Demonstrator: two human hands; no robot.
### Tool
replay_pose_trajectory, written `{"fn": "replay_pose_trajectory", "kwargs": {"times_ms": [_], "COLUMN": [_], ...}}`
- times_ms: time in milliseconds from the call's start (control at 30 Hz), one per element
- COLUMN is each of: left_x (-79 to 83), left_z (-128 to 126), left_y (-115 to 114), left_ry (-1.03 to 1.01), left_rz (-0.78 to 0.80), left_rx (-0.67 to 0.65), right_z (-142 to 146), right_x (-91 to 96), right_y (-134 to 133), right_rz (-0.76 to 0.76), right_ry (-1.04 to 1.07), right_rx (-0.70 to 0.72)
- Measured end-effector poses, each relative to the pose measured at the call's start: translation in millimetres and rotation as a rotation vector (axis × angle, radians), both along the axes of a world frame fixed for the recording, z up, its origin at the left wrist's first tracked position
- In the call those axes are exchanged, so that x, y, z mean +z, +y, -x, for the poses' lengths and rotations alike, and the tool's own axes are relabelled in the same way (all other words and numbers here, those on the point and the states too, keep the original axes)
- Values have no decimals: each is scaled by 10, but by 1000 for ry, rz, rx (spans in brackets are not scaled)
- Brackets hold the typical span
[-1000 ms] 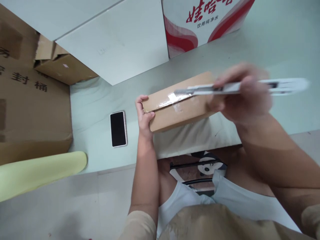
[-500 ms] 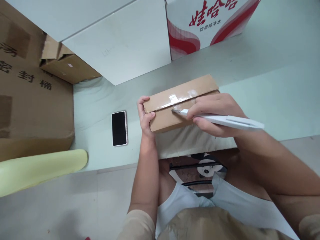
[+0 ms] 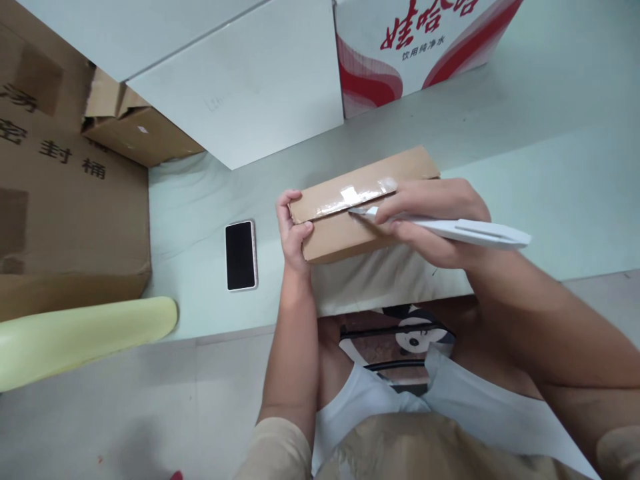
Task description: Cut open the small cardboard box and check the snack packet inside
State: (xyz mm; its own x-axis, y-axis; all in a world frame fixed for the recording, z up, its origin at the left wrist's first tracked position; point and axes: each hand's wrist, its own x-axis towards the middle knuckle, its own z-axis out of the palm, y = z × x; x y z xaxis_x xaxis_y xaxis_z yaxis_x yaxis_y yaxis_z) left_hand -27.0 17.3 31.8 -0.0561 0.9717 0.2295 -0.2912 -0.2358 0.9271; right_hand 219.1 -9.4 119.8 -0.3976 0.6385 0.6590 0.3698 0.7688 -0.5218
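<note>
A small brown cardboard box (image 3: pixel 345 200) sealed with clear tape lies on the pale green surface (image 3: pixel 550 173) in front of me. My left hand (image 3: pixel 293 230) grips its left end, thumb on the front face and fingers over the top. My right hand (image 3: pixel 430 220) holds a white utility knife (image 3: pixel 450 229). The blade tip rests against the box at the taped flap seam, near the middle of the box.
A phone (image 3: pixel 241 255) lies face up left of the box. A large brown carton (image 3: pixel 65 200) and a smaller open one (image 3: pixel 140 130) stand at the left. White boards (image 3: pixel 240 80) and a red-and-white carton (image 3: pixel 415 47) stand behind. A pale yellow roll (image 3: pixel 85 337) lies lower left.
My right hand came down from above the box with the knife and brought the blade onto the taped seam, then shifted it slightly upward. My left hand kept its grip on the box.
</note>
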Motion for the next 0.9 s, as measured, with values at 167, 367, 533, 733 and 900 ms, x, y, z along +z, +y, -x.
{"fn": "replay_pose_trajectory", "kwargs": {"times_ms": [167, 367, 533, 733, 900], "left_x": [15, 72, 177, 179, 123], "left_z": [-5, 426, 898, 1044, 1072], "left_y": [-31, -28, -126, -282, -273], "left_ry": [109, 488, 1089, 1314, 1340], "left_rz": [26, 98, 704, 868, 802], "left_rx": [7, 380, 781, 559, 573], "right_z": [-79, -84, -78, -90, -83], "right_x": [-15, -2, -18, -31, -22], "right_y": [29, 63, 66, 51, 37], "right_rz": [63, 50, 44, 26, 40], "right_ry": [-14, 177, 209, 182, 164], "right_rx": [-152, -59, -28, -67, -79]}}
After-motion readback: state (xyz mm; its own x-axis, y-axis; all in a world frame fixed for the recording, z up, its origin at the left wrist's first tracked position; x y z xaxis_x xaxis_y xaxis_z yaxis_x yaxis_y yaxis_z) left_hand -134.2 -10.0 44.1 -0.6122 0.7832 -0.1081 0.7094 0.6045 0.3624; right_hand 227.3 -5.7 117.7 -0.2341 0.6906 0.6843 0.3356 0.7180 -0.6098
